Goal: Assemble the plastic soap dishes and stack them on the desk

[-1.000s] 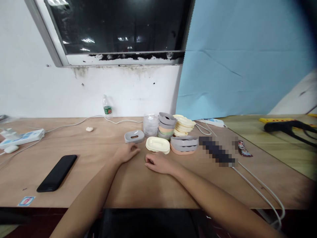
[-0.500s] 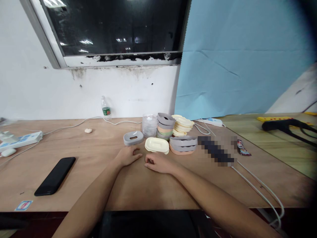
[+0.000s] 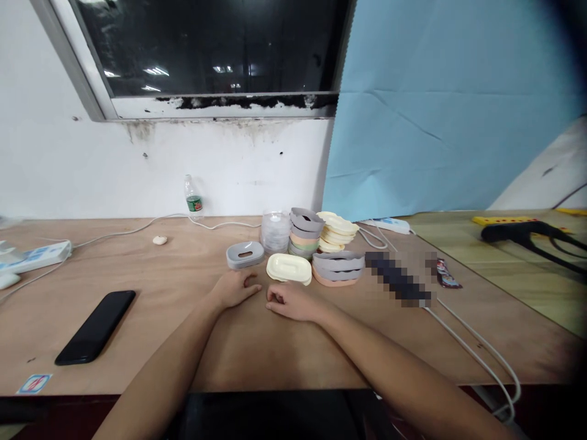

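Observation:
My left hand (image 3: 235, 289) rests on the table with its thumb apart from its curved fingers and holds nothing. Close beyond it sits a grey oval soap dish (image 3: 244, 255) with a slot in its middle. My right hand (image 3: 292, 301) lies beside it, fingers loosely curled in, nothing seen in them. Just past those knuckles are stacked cream oval trays (image 3: 288, 269). To their right stands a stack of grey and peach wavy-rimmed oval pieces (image 3: 338, 267). Behind are a taller mixed-colour stack (image 3: 305, 229), clear plastic pieces (image 3: 276, 232) and a cream stack (image 3: 338, 230).
A black phone (image 3: 96, 327) lies at left, near a power strip (image 3: 39, 258). A plastic bottle (image 3: 193, 198) stands by the wall. At right are a blurred-out dark object (image 3: 398, 280), white cables (image 3: 477, 342) and a snack wrapper (image 3: 448, 274).
The view has shifted slightly, so the scene sits a little further left. Both hands keep their place on the table.

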The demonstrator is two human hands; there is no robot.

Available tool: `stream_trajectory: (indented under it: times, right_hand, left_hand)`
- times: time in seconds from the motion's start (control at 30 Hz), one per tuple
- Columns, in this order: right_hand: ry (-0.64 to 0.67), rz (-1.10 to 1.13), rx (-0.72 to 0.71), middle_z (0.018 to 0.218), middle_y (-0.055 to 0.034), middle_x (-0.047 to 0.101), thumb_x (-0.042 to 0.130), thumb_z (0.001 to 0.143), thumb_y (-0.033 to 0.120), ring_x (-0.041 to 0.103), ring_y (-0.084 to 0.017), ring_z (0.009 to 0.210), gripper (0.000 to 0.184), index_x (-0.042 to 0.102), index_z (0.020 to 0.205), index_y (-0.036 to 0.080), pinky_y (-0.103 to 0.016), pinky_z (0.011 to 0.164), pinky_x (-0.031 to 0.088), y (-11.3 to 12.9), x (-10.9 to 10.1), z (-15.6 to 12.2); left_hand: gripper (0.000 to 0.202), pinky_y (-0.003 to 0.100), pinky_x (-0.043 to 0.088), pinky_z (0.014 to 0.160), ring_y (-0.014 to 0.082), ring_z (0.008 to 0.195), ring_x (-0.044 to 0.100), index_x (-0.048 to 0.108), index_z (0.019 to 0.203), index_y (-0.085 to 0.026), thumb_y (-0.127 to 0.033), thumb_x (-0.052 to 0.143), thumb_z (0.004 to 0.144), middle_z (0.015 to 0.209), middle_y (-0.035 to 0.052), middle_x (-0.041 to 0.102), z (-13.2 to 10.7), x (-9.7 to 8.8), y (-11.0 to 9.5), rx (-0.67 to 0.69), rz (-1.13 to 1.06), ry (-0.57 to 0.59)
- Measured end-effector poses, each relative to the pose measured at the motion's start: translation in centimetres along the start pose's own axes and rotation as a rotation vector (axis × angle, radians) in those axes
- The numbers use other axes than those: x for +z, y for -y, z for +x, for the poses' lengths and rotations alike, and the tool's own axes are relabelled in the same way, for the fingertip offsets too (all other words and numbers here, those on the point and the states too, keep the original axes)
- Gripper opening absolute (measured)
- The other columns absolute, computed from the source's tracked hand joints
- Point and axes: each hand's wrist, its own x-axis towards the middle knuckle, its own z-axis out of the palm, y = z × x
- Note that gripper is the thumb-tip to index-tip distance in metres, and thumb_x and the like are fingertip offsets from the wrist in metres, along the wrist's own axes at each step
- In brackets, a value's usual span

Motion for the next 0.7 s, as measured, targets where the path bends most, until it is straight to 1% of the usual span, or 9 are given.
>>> stream_trajectory:
  times: [0.33, 0.7]
  right_hand:
    - [-0.007, 0.022, -0.002, 0.076, 0.0013, 0.063, 0.06, 0.083, 0.036, 0.053, -0.012, 0.067, 0.016, 0.061, 0.089, 0.021, -0.022, 0.057, 0.029, -0.04, -0.09, -0.17]
    - [-0.021, -0.011, -0.002, 0.078, 0.0007, 0.065, 0.06, 0.083, 0.037, 0.057, -0.013, 0.069, 0.019, 0.064, 0.094, 0.023, -0.023, 0.058, 0.031, -0.65, 0.09, 0.06]
  left_hand:
    - [0.046, 0.028, 0.042, 0.061, 0.0201, 0.076, 0.061, 0.061, 0.114, -0.02, -0.052, 0.051, 0.082, 0.087, 0.0051, 0.065, -0.06, -0.32, -0.38, -0.009, 0.015, 0.018]
    - [0.05, 0.029, 0.043, 0.062, 0.0202, 0.074, 0.06, 0.06, 0.117, -0.019, -0.054, 0.051, 0.082, 0.083, 0.0044, 0.065, -0.09, -0.05, 0.01, 0.006, 0.027, 0.006]
